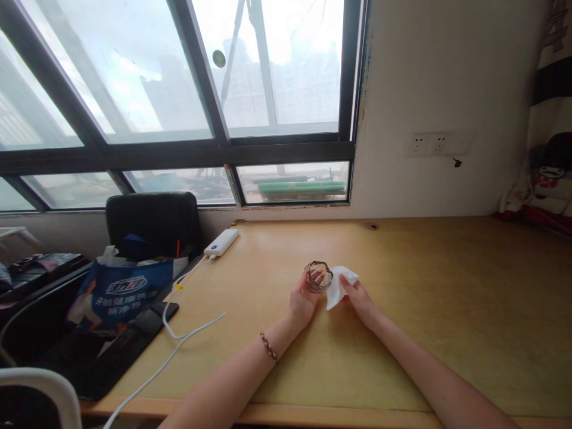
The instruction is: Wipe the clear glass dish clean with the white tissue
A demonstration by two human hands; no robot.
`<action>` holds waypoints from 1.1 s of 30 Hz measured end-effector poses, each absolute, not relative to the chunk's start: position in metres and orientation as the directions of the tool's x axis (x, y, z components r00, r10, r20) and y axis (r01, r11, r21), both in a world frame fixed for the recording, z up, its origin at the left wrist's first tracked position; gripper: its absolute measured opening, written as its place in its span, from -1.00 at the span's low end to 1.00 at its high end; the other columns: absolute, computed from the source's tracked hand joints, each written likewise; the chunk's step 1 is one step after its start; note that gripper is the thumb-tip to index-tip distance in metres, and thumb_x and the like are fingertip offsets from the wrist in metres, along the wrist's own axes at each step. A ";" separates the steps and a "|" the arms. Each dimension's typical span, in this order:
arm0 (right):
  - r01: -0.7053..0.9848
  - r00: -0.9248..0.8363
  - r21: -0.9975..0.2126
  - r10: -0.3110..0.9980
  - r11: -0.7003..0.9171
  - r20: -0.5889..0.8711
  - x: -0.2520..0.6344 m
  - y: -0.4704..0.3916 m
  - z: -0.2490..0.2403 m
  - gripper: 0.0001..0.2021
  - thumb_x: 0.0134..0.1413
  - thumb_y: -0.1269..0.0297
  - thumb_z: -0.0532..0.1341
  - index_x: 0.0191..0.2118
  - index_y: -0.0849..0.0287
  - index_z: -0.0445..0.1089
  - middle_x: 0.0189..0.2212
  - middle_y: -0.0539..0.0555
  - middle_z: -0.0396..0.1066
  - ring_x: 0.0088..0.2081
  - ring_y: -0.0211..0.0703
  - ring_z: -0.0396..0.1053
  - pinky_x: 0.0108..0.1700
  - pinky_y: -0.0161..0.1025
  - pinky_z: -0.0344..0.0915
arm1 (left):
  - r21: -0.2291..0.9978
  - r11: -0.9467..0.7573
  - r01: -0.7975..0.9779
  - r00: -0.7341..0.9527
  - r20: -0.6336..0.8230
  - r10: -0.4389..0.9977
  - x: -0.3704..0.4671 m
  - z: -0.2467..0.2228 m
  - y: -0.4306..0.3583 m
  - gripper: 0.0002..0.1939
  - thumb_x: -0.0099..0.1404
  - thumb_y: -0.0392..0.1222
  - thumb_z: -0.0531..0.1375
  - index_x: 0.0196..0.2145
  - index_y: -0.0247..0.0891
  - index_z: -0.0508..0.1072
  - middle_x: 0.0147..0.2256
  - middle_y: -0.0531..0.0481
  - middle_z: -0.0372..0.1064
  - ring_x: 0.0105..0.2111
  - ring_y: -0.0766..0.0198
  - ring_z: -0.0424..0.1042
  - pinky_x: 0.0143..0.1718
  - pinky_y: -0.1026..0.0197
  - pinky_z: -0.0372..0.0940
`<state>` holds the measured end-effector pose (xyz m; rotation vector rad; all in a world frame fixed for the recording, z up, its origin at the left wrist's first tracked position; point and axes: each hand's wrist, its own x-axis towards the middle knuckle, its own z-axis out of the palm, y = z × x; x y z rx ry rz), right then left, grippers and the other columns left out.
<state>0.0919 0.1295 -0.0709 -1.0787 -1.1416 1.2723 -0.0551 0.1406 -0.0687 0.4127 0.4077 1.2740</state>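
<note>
The left hand (302, 300) curls around a small clear glass (318, 277), gripping it just above the wooden desk (402, 286). The right hand (360, 299) pinches a white tissue (338, 285) that touches the glass's right side.

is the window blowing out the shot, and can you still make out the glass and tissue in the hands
Head view: the window is overexposed, and its frame bows from wide-angle distortion. The desk is evenly lit; the small glass and white tissue stay readable.
</note>
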 end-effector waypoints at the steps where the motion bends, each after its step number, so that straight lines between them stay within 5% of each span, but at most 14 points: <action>1: -0.118 -0.055 -0.993 0.998 0.021 0.027 0.091 0.130 -0.073 -0.56 -0.14 -0.12 0.11 -0.38 0.22 0.30 -0.61 0.00 0.27 -0.63 -0.29 0.18 -0.64 -0.37 0.11 | 0.518 0.234 -0.823 0.240 -0.057 0.969 -0.055 -0.069 0.140 -0.73 0.17 -0.10 0.07 -0.28 -0.36 0.39 -0.24 -0.15 0.37 -0.13 0.16 0.30 0.01 0.05 0.09; 9: -0.182 -0.223 -0.975 0.971 -0.125 -0.083 0.083 0.133 -0.089 -0.50 -0.19 -0.20 0.07 -0.38 0.21 0.26 -0.62 0.01 0.29 -0.63 -0.23 0.27 -0.68 -0.36 0.15 | 0.558 0.227 -0.798 0.267 -0.011 0.964 -0.053 -0.072 0.138 -0.73 0.18 -0.12 0.06 -0.24 -0.34 0.38 -0.17 -0.14 0.33 -0.07 0.18 0.25 0.01 0.10 0.08; 15: -0.103 -0.219 -0.987 0.971 -0.121 -0.096 0.086 0.129 -0.081 -0.68 -0.15 0.03 0.14 -0.45 0.24 0.28 -0.67 -0.02 0.31 -0.69 -0.28 0.23 -0.70 -0.37 0.16 | 0.737 0.140 -0.661 0.316 0.105 0.943 -0.049 -0.065 0.125 -0.64 0.16 -0.14 0.09 -0.10 -0.34 0.30 -0.10 -0.17 0.28 -0.10 0.11 0.26 -0.09 0.14 0.15; 18: 0.073 -0.171 -0.994 0.980 -0.087 -0.099 0.089 0.123 -0.074 -0.71 -0.13 0.07 0.12 -0.55 0.23 0.28 -0.77 -0.03 0.27 -0.77 -0.30 0.16 -0.75 -0.39 0.07 | 0.822 0.138 -0.552 0.391 0.109 0.914 -0.046 -0.062 0.120 -0.59 0.14 -0.11 0.12 -0.07 -0.32 0.28 -0.17 -0.16 0.33 -0.26 0.11 0.35 -0.25 0.16 0.22; 20: 0.240 -0.103 -0.971 0.994 -0.001 -0.026 0.091 0.119 -0.071 -0.64 -0.03 0.04 0.04 -0.63 0.20 0.27 -0.84 -0.03 0.21 -0.81 -0.29 0.13 -0.76 -0.38 0.03 | 0.840 0.142 -0.523 0.425 0.113 0.898 -0.044 -0.062 0.119 -0.59 0.14 -0.10 0.11 -0.06 -0.30 0.26 -0.18 -0.15 0.33 -0.29 0.12 0.35 -0.29 0.17 0.23; 24: 0.546 0.032 -0.792 0.937 0.275 0.347 0.097 0.115 -0.069 -0.58 0.05 0.07 -0.03 -0.69 0.17 0.27 -0.76 0.07 0.28 -0.67 -0.20 0.26 -0.57 -0.30 0.16 | 0.784 0.175 -0.595 0.395 0.096 0.914 -0.044 -0.067 0.124 -0.63 0.16 -0.05 0.09 -0.13 -0.32 0.32 -0.12 -0.15 0.29 -0.11 0.13 0.27 -0.12 0.16 0.17; 27: 0.651 0.067 -0.693 0.886 0.309 0.459 0.100 0.119 -0.070 -0.62 0.01 0.10 0.03 -0.68 0.19 0.29 -0.66 0.14 0.34 -0.57 -0.14 0.30 -0.45 -0.26 0.19 | 0.724 0.294 -0.624 0.448 0.023 0.894 -0.045 -0.069 0.129 -0.60 0.17 0.03 0.05 -0.15 -0.31 0.34 -0.11 -0.15 0.28 -0.09 0.13 0.25 -0.08 0.10 0.16; 33: 0.349 -0.047 -0.932 0.995 0.094 0.083 0.095 0.125 -0.072 -0.79 -0.12 0.18 0.13 -0.48 0.23 0.37 -0.64 0.06 0.39 -0.67 -0.17 0.32 -0.64 -0.32 0.22 | 0.799 0.278 -0.533 0.503 0.035 0.864 -0.046 -0.066 0.127 -0.58 0.17 0.03 0.04 -0.18 -0.37 0.36 -0.25 -0.18 0.37 -0.31 0.13 0.37 -0.26 0.12 0.24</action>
